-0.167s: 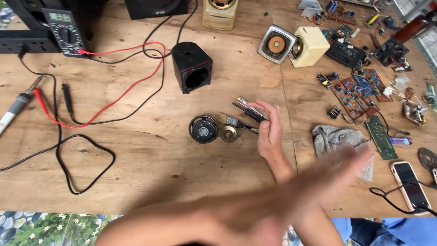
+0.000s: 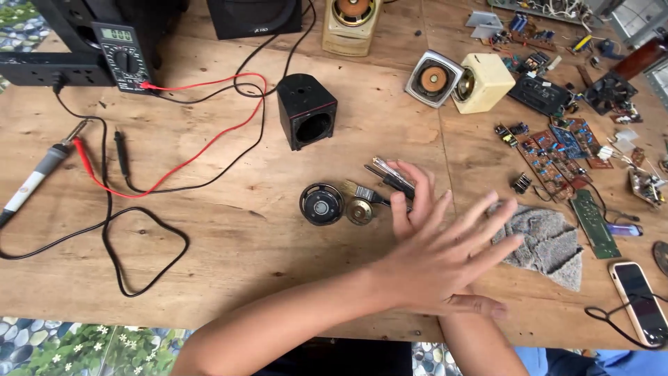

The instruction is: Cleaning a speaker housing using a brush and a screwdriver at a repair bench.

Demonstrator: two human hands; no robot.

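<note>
Two hands are crossing low in the centre of the frame: the left hand [image 2: 445, 261] is lying on top, fingers spread wide and holding nothing, palm down, its forearm coming in from the lower left. The right hand [image 2: 412, 198] is peeking out just behind it, mostly covered; its fingers are resting against the pliers [image 2: 390, 177], but whether they are actually gripping the handles I cannot tell. The pliers are lying on the table [image 2: 229, 244] just above centre, tips pointing toward the upper left. Just left of them, two round speaker drivers are sitting side by side: a black driver [image 2: 321, 204] and a smaller brass-coloured driver [image 2: 360, 211], close enough to be touching or nearly so. Above those, one black speaker box [image 2: 307, 110] is standing with its round opening facing the camera. Up at the top right of centre, two more small speakers are sitting together, a grey speaker [image 2: 433, 79] and a cream speaker [image 2: 481, 82], touching. One grey rag [image 2: 546, 240] is lying just right of the left hand's fingertips. One phone [image 2: 637, 292] is sitting at the lower right edge. One multimeter [image 2: 122, 59] is standing in the upper left, its red lead and black lead trailing across the wood, and one soldering iron [image 2: 35, 181] is lying at the far left.
</note>
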